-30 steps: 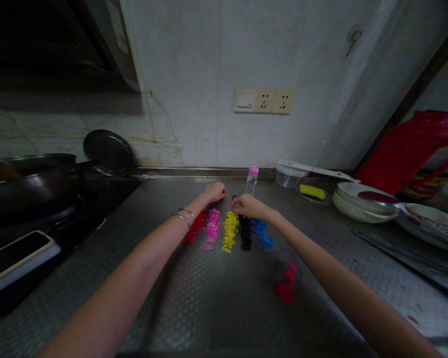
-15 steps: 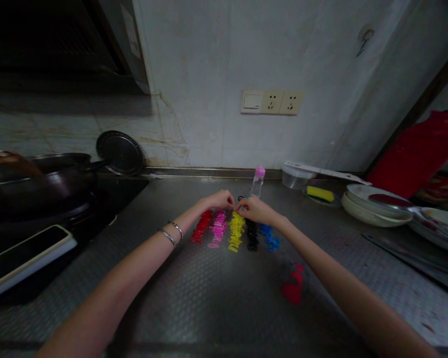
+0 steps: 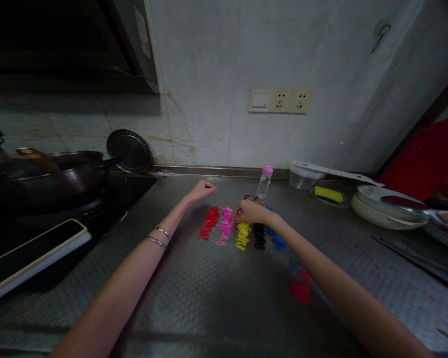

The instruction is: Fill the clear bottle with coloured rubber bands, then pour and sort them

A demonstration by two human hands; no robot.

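Five short rows of small coloured loops lie side by side on the steel counter: red (image 3: 209,223), pink (image 3: 225,226), yellow (image 3: 242,235), black (image 3: 260,235) and blue (image 3: 277,240). My right hand (image 3: 249,212) is closed in a pinch at the far end of the yellow row; what it holds is too small to name. My left hand (image 3: 202,190) is loosely curled, raised behind the red row, with two thin bangles on its wrist. A small clear bottle with a pink cap (image 3: 263,181) stands just behind the rows, with a few loose loops (image 3: 250,197) beside it.
A dark wok (image 3: 56,171) and a round lid (image 3: 130,151) sit on the stove at left, a phone-like slab (image 3: 30,251) in front. Right: a clear tub (image 3: 302,175), a yellow sponge (image 3: 328,194), stacked plates (image 3: 386,211), a red jug (image 3: 427,159). A red scrap (image 3: 301,291) lies near my right forearm.
My hands were together at the far end of the rows; the left has pulled back and left, and the right has dropped to the top of the yellow row. The view shifted left.
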